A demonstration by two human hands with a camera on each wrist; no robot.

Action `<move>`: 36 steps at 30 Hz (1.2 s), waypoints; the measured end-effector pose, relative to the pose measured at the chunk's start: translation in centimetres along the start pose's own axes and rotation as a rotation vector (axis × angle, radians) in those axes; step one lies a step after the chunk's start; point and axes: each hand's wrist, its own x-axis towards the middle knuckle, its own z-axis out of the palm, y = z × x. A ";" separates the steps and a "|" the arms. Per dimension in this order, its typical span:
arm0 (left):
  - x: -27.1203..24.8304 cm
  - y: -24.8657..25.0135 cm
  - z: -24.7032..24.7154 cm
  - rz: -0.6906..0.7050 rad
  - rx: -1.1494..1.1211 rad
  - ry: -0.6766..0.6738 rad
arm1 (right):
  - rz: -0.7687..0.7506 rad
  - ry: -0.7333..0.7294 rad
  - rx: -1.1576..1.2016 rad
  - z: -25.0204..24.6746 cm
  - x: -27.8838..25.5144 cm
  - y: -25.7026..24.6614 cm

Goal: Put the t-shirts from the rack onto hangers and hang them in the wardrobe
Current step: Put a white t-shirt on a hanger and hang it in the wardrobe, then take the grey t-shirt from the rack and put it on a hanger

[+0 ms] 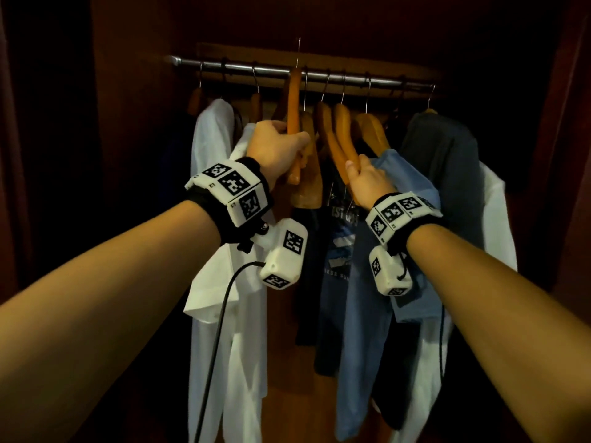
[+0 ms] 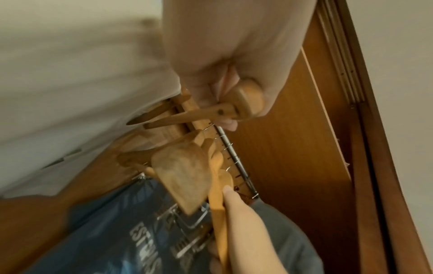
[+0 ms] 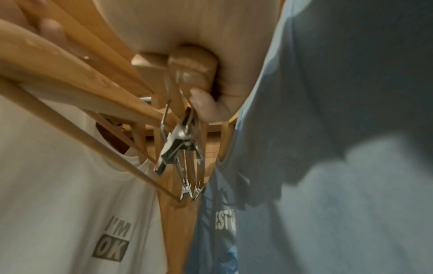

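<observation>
Inside a dark wooden wardrobe [image 1: 128, 91], facing a metal rail [image 1: 351, 77] crowded with wooden hangers and shirts. Left hand [image 1: 277, 148] wrapped round a bare wooden hanger [image 1: 293, 100], fingers curled about its lower arm; hanger tipped nearly on end, its wire hook [image 1: 299, 51] poking up above the rail, not on it. Same grip from the left wrist view: rounded hanger end [image 2: 248, 100] lodged between thumb and curled fingers [image 2: 228, 124]. Right hand [image 1: 367, 182] closed round the arm of a second wooden hanger [image 1: 343, 135], one still hooked on the rail among several empty neighbours. From the right wrist view, fingertip [image 3: 203, 105] curled under that hanger's rounded end [image 3: 192, 68], metal clips [image 3: 178, 146] dangling just below. Hands near each other but apart, each clamped on its own hanger.

Shirts already hanging: white t-shirt [image 1: 220, 193] at the left, printed "I'M OK" on the front [image 3: 114, 242]; dark blue printed t-shirt [image 1: 339, 251] in the middle; light blue t-shirt [image 1: 399, 199] just beside the right wrist, brushing the forearm; dark grey shirt [image 1: 447, 161] further right, with another white garment [image 1: 499, 219] at the far edge. Rack not visible in any view.
</observation>
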 end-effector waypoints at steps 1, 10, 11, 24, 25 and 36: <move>-0.2 0.1 -0.1 -0.007 -0.005 0.007 | 0.003 -0.007 0.002 -0.1 -0.1 -0.1; -2.0 1.4 -1.4 -0.117 -0.085 0.060 | 0.012 0.011 -0.080 -0.8 -0.9 -0.5; -2.3 1.7 -1.6 -0.141 -0.102 0.052 | 0.015 0.009 -0.095 -0.9 -1.2 -0.7; -6.6 -0.1 -2.5 -0.491 -0.370 -0.198 | 0.106 -0.050 -0.138 -2.3 -8.9 -1.5; -6.9 -0.5 -2.4 -0.516 -0.379 -0.232 | 0.139 -0.053 -0.144 -2.5 -9.7 -1.6; -13.0 -3.3 -0.7 -0.875 -0.362 -0.576 | 0.409 -0.244 -0.205 -6.9 -19.5 -0.6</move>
